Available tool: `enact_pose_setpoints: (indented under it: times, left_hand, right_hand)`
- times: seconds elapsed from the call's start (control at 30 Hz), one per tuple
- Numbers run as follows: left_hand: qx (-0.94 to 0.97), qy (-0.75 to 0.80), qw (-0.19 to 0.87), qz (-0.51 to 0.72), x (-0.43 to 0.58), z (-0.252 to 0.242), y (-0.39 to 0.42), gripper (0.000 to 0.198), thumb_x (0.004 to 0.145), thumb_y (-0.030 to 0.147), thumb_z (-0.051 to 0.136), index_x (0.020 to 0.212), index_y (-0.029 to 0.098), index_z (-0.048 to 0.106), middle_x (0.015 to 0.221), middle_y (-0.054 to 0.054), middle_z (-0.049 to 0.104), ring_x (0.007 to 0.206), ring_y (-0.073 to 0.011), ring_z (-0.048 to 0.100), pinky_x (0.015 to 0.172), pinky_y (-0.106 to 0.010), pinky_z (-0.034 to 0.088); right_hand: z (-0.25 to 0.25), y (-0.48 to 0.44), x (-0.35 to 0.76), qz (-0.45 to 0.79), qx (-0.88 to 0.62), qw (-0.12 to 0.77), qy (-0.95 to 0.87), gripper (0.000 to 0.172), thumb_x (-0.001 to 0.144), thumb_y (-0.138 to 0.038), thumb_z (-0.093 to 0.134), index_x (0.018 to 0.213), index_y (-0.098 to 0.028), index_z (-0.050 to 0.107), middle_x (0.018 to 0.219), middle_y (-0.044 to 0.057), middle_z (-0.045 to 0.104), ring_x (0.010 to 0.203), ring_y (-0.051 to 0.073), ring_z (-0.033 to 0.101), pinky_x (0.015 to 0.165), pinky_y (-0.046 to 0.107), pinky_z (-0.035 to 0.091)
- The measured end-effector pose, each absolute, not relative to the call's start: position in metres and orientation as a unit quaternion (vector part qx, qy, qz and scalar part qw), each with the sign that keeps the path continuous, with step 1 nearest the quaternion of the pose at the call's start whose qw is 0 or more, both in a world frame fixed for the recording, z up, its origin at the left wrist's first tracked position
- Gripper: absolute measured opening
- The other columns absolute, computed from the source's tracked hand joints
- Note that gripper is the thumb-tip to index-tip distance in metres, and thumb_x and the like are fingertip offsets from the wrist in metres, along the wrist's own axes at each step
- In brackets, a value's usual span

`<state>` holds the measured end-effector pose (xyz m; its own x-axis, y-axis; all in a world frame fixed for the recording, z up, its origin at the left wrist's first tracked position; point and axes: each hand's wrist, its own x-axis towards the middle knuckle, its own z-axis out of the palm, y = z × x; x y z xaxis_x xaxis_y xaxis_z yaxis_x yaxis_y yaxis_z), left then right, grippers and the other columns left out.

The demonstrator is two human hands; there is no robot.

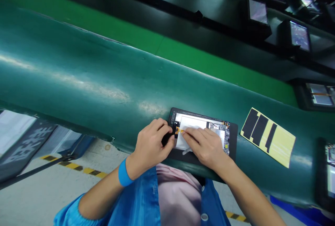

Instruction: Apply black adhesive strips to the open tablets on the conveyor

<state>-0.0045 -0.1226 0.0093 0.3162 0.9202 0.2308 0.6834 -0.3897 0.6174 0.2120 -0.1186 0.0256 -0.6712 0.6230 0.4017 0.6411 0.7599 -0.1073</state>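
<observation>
An opened tablet [193,121] lies on a dark pad on the green conveyor belt, its silvery inside and circuit board [227,138] facing up. My left hand [153,141] grips the tablet's left end, thumb and forefinger curled around the black border. Fingers closed, my right hand [205,145] reaches over the middle, fingertips pinched at an orange flex cable [180,130] near that end. Below the right fingers a pale, stick-like piece [186,151] pokes out; whether the hand holds it is hidden. To the right lies a yellow sheet [281,142] bearing black adhesive strips [259,130].
Another opened device [331,170] sits on the belt at the right edge. Beyond the belt [78,65] runs a green strip, then a dark line carrying several devices in black holders [299,37]. Yellow-black floor tape [73,165] shows at lower left.
</observation>
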Motion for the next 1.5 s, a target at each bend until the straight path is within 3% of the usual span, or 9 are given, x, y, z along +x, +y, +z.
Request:
enact_pose_setpoints:
  times: [0.2,0.5,0.83,0.97,1.23,1.5]
  left_hand:
    - [0.81,0.48,0.179,0.284,-0.009,0.004,-0.139,0.013,0.093,0.021,0.058,0.099,0.017,0.068,0.104,-0.011,0.065,0.089,-0.0219,0.06,0.077,-0.035,0.051]
    - [0.855,0.454,0.085,0.234,-0.009,-0.005,-0.152,0.036,0.096,0.03,0.057,0.129,0.016,0.065,0.138,-0.021,0.056,0.125,-0.0379,0.052,0.089,-0.045,0.048]
    - [0.862,0.465,0.055,0.194,-0.003,-0.008,-0.155,0.043,0.099,0.037,0.049,0.135,0.017,0.063,0.147,-0.02,0.055,0.128,-0.0387,0.053,0.087,-0.045,0.044]
    - [0.86,0.472,0.045,0.187,-0.003,-0.01,-0.157,0.043,0.1,0.038,0.049,0.135,0.019,0.064,0.147,-0.018,0.056,0.128,-0.0382,0.054,0.086,-0.045,0.043]
    - [0.857,0.47,0.061,0.205,-0.002,-0.012,-0.157,0.045,0.098,0.036,0.051,0.14,0.023,0.061,0.147,-0.018,0.056,0.125,-0.0389,0.056,0.087,-0.046,0.044]
    - [0.857,0.475,0.054,0.192,0.001,-0.011,-0.158,0.047,0.098,0.04,0.052,0.14,0.023,0.06,0.148,-0.018,0.055,0.124,-0.0384,0.056,0.086,-0.045,0.044]
  right_hand:
    - [0.026,-0.119,0.214,-0.03,-0.331,0.191,-0.923,0.028,0.102,-0.011,0.045,0.101,-0.015,0.073,0.099,0.01,0.076,0.079,0.017,0.066,0.069,0.031,0.047]
    - [0.02,-0.112,0.216,0.019,-0.328,0.221,-0.918,0.028,0.104,-0.012,0.044,0.102,-0.014,0.072,0.097,0.009,0.077,0.081,0.016,0.067,0.071,0.029,0.053]
    - [0.012,-0.111,0.216,0.055,-0.329,0.246,-0.91,0.027,0.104,-0.013,0.044,0.104,-0.013,0.072,0.098,0.01,0.075,0.081,0.018,0.067,0.072,0.03,0.053]
    - [0.013,-0.114,0.221,0.044,-0.355,0.207,-0.911,0.02,0.102,-0.025,0.056,0.108,-0.016,0.072,0.099,0.009,0.072,0.078,0.017,0.065,0.066,0.029,0.05]
    - [0.021,-0.116,0.23,0.14,-0.345,0.141,-0.918,0.056,0.097,-0.057,0.053,0.13,-0.013,0.063,0.114,0.016,0.066,0.094,0.025,0.064,0.077,0.039,0.055]
    - [0.039,-0.104,0.23,0.234,-0.359,0.094,-0.899,0.038,0.104,-0.041,0.045,0.127,-0.019,0.066,0.107,0.009,0.063,0.087,0.02,0.063,0.076,0.035,0.054]
